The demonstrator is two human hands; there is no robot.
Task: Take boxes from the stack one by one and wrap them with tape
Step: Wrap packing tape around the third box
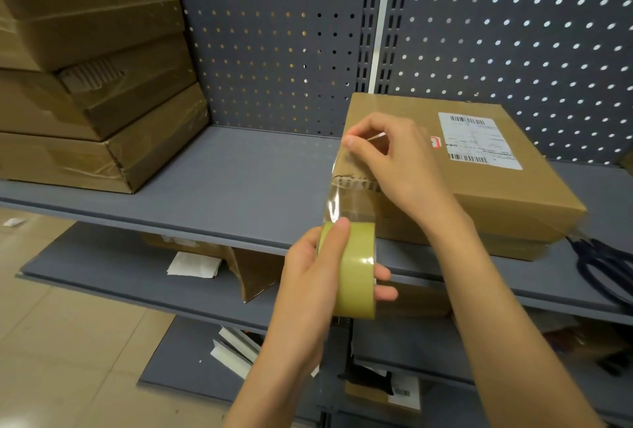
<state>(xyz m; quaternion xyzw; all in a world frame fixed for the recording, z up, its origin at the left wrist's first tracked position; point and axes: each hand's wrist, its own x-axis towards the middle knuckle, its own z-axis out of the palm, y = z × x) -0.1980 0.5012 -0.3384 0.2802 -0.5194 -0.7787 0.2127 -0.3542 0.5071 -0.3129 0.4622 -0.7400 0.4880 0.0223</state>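
Two hands at work: I see both busy on one strip of clear tape, with neither free.
Left hand (310,266): I read it as curled round the tape roll (354,270), thumb on the outer face, fingers showing past the far side; the roll hangs just below and in front of the shelf edge.
Right hand (397,160): above and slightly right of the left one, thumb and forefinger pinching the free end of the tape strip (337,194), the other fingers loosely bent.
Tape strip: stretched near upright between the two hands, running up past the box's near-left corner; I cannot tell whether it is already touching the cardboard.
Box in hand: the labelled cardboard box (493,188) lies flat on the shelf (239,181), directly under and right of the right hand.
Stack (92,78): three tape-wrapped boxes well off to the left of both hands.
Scissors (603,266): on the shelf, right of the right forearm.
Step, as I judge it: drawing out tape to begin a wrap on this box.
Next move calls for: pressing the pinched end down onto the box top, keeping the strip taut and untwisted, then leading the roll round the box.
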